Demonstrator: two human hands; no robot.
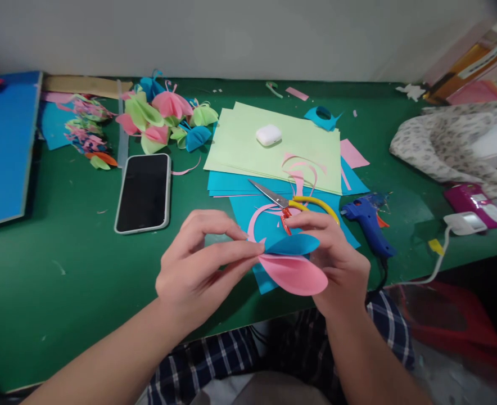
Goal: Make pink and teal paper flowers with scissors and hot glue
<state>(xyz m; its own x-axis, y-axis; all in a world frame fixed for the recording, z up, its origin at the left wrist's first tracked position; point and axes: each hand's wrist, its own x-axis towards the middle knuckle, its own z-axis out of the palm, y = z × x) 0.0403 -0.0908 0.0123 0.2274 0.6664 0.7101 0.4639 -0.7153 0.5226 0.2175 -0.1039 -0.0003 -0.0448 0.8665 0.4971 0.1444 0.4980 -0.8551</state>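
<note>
My left hand pinches the pointed left end of two folded paper petals, a blue petal lying over a pink petal. My right hand holds the same petals from behind and below, fingers curled around them. Both hands hover over the front edge of the green table. Just behind the hands lie yellow-handled scissors on blue paper sheets, with curled pink paper strips beside them.
A black phone lies left of the hands. Finished paper flowers pile at the back left. Light green sheets carry a white earbud case. A blue glue gun lies right. A patterned cloth is at far right.
</note>
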